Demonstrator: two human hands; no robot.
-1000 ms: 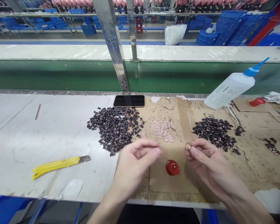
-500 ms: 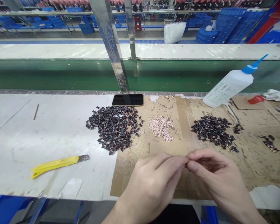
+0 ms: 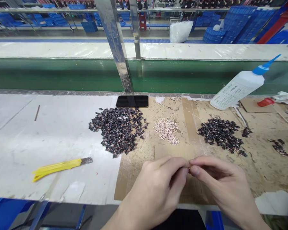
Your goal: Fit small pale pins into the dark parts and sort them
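The left hand [image 3: 153,188] and right hand [image 3: 220,182] pinch a barely visible small item [image 3: 189,166] between their fingertips above the cardboard [image 3: 134,179], with a dark pile [image 3: 117,131], pale pile [image 3: 166,131] and second dark pile [image 3: 220,135] lying heaped beyond.

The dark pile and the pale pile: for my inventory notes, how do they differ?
The dark pile is near-black with pinkish flecks; the pale pile is pinkish cream. The dark pile spreads much wider, and its pieces look larger than the pale pile's small grains. The dark pile straddles the white bench top and the cardboard, while the pale pile lies wholly on the cardboard. Both are loose heaps, not touching.
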